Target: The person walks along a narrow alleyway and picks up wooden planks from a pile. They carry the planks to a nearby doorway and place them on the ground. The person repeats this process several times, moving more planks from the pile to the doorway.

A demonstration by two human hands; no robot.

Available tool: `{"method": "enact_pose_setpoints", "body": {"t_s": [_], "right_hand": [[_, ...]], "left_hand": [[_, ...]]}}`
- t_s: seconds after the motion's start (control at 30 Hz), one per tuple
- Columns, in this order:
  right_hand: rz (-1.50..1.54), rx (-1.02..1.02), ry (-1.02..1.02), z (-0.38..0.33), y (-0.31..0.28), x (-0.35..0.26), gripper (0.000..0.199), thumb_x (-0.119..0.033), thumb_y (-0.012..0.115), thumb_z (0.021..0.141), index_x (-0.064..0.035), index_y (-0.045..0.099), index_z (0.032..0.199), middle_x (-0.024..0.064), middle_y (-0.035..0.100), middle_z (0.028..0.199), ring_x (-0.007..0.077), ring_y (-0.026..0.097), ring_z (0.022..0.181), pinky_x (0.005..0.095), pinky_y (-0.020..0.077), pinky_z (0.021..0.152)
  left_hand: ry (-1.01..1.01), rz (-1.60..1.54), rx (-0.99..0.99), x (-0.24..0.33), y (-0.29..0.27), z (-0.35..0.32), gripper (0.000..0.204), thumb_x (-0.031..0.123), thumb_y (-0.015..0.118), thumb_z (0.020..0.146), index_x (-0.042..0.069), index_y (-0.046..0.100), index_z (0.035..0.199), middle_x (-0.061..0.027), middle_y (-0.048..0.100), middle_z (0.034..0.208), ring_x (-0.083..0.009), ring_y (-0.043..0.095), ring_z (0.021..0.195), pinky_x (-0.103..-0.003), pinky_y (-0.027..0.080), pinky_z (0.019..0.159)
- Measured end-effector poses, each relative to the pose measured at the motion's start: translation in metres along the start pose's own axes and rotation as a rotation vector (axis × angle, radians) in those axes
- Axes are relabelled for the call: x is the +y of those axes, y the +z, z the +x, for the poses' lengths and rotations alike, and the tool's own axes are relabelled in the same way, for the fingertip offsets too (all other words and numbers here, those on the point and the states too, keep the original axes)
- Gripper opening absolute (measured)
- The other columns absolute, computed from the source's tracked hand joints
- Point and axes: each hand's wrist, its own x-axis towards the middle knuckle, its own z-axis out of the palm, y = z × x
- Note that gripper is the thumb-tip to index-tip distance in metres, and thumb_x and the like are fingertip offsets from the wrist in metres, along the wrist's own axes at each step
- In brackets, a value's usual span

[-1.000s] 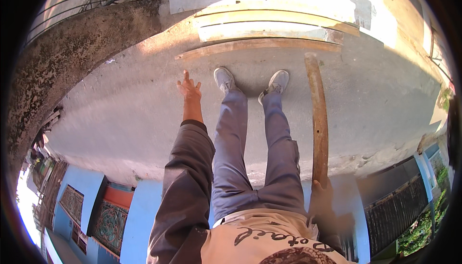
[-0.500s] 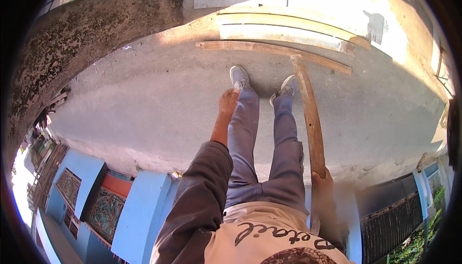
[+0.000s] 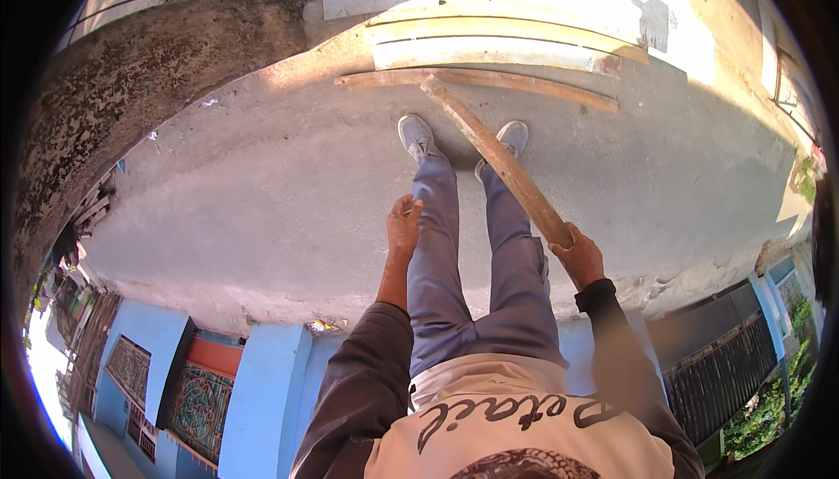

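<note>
"Brown, weathered wood: that plank (image 3: 498, 160) has swung round. A second ago it stood almost upright in the frame, right of the legs. Now it slants from top centre down to right of centre, across the right shin."

"Yep, and its far end is over by the narrow board (image 3: 481, 79) on the ground. Touching?"

"Can't tell, they just overlap from up here. The narrow board and the pale boards (image 3: 498, 52) above it look about where they were."

"What about the right hand (image 3: 581, 258)?"

"Wrapped round the plank's near end, right of centre. Earlier it was lower and partly blurred, now it's in plain sight. The forearm comes up from the lower right, dark cuff (image 3: 595, 295) at the wrist, knuckles facing the camera."

"And the left hand (image 3: 404, 227)? It was way out left of the shoes (image 3: 415, 135) with fingers spread."

"Pulled back in. It's near the middle of the frame, beside the left leg of the grey-blue trousers (image 3: 437, 278), fingers loosely bent, pointing up the frame. Can't tell if they're fully closed. Forearm's nearly straight up from the dark sleeve (image 3: 363, 383)."
</note>
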Motion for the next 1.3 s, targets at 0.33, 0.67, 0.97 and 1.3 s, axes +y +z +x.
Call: {"method": "enact_pose_setpoints", "body": {"t_s": [0.33, 0.67, 0.97, 1.3], "right_hand": [[-0.142, -0.009, -0.282, 0.125, 0.012, -0.051, 0.060, -0.039, 0.068, 0.082, -0.0126, 0.052, 0.133, 0.0176, 0.065, 0.106, 0.0343, 0.063, 0.102, 0.0447, 0.0484, 0.088], [-0.184, -0.072, -0.427, 0.181, 0.024, -0.097, 0.056, -0.035, 0.069, 0.081, -0.0121, 0.054, 0.129, 0.0154, 0.066, 0.107, 0.0334, 0.063, 0.101, 0.0454, 0.0495, 0.083], [-0.151, -0.037, -0.569, 0.205, 0.048, -0.084, 0.063, -0.035, 0.074, 0.079, -0.0109, 0.053, 0.134, 0.0141, 0.063, 0.100, 0.0319, 0.063, 0.094, 0.0421, 0.0510, 0.080], [-0.101, -0.068, -0.648, 0.272, 0.063, -0.073, 0.058, -0.036, 0.069, 0.082, -0.0108, 0.055, 0.132, 0.0155, 0.063, 0.100, 0.0346, 0.062, 0.097, 0.0436, 0.0491, 0.083]], "left_hand": [[0.248, 0.337, 0.313, -0.028, 0.036, -0.032, 0.036, 0.022, 0.064, 0.089, 0.002, 0.061, 0.119, -0.0166, 0.063, 0.114, -0.0308, 0.062, 0.102, -0.043, 0.048, 0.088], [0.193, 0.281, 0.308, 0.003, 0.045, -0.010, 0.037, 0.025, 0.062, 0.093, -0.002, 0.059, 0.118, -0.0177, 0.063, 0.110, -0.0290, 0.062, 0.102, -0.040, 0.049, 0.087], [-0.090, -0.234, 0.323, 0.038, 0.087, 0.113, 0.058, 0.033, 0.068, 0.092, -0.006, 0.047, 0.130, -0.0197, 0.056, 0.120, -0.0278, 0.056, 0.111, -0.038, 0.049, 0.090], [-0.527, -0.643, 0.076, 0.029, 0.128, 0.220, 0.061, 0.033, 0.069, 0.089, 0.002, 0.041, 0.134, -0.0193, 0.046, 0.128, -0.0349, 0.052, 0.115, -0.052, 0.052, 0.086]]}}
